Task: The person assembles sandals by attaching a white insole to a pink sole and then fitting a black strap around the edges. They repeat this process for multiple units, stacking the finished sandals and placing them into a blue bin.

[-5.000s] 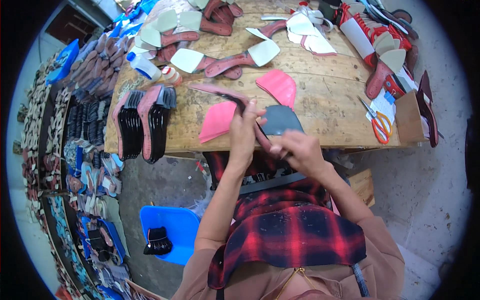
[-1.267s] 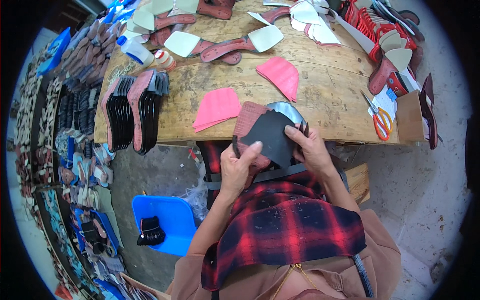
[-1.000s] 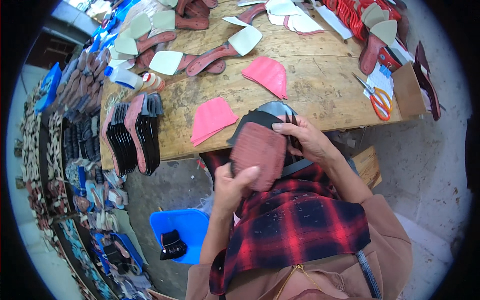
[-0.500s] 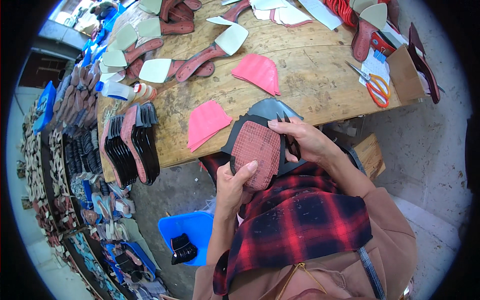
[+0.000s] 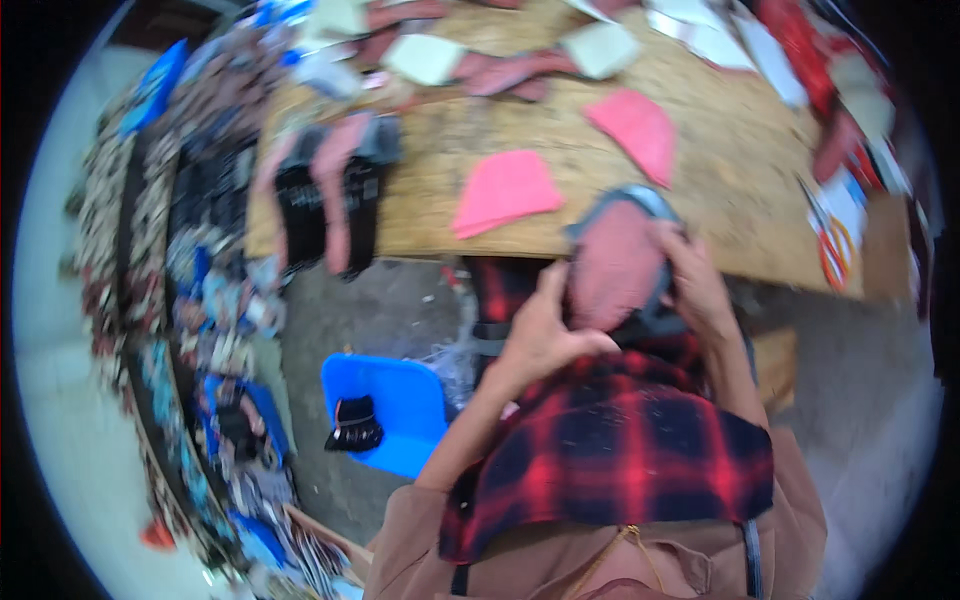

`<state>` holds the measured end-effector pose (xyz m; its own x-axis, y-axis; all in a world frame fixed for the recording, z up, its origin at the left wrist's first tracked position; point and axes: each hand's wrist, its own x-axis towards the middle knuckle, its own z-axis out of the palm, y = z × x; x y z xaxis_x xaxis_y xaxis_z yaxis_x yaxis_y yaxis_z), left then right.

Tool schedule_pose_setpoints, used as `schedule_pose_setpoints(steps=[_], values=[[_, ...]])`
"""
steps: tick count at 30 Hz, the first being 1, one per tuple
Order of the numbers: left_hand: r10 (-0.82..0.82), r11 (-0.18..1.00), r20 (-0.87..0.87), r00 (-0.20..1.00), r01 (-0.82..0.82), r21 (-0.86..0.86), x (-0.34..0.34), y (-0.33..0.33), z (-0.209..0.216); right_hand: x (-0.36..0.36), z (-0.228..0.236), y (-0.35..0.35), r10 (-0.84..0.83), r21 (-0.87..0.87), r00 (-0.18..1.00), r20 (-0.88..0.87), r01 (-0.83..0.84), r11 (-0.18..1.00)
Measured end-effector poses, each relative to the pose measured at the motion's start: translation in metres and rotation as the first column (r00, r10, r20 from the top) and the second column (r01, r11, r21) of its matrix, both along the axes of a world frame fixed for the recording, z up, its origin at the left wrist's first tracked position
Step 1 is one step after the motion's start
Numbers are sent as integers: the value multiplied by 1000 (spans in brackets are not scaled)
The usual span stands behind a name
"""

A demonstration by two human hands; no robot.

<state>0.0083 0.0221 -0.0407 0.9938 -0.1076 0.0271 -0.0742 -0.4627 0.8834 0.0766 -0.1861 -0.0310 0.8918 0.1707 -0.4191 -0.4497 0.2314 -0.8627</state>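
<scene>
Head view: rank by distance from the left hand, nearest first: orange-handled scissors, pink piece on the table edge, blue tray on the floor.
1. Pink piece: on the table edge, just up-left of the left hand.
2. Blue tray: on the floor, down-left of the hand; a little farther.
3. Orange-handled scissors: far right of the table, past the right hand.

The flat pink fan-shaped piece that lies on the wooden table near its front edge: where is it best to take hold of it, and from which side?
Probably by its wide curved edge, coming from the table's front side. The flat pink fan-shaped piece lies flat on the wooden table, wide end toward the front edge and nothing on it, so fingertips can likely lift that edge and pinch it there.
</scene>
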Motion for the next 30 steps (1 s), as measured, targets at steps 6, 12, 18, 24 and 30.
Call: schedule_pose_setpoints(steps=[6, 12, 18, 24, 30], values=[[144, 883, 467, 872, -326, 337, 15, 79, 21, 39, 0, -39, -146, -50, 974, 175, 157, 986], [521, 786, 229, 822, -567, 245, 87, 214, 71, 64, -85, -135, -307, -358, 837, 452, 485, 798], [517, 856, -130, 846, -509, 92, 102, 249, 36, 58, -76, -120, -358, -329, 795, 489, 548, 769], [530, 842, -40, 847, -520, 144, 104, 245, 32, 54, -74, -120, -356, -323, 793, 494, 548, 772], [559, 824, 118, 821, -565, 26, 102, 246, 3, 53, -73, -120, -354, -326, 791, 499, 550, 769]])
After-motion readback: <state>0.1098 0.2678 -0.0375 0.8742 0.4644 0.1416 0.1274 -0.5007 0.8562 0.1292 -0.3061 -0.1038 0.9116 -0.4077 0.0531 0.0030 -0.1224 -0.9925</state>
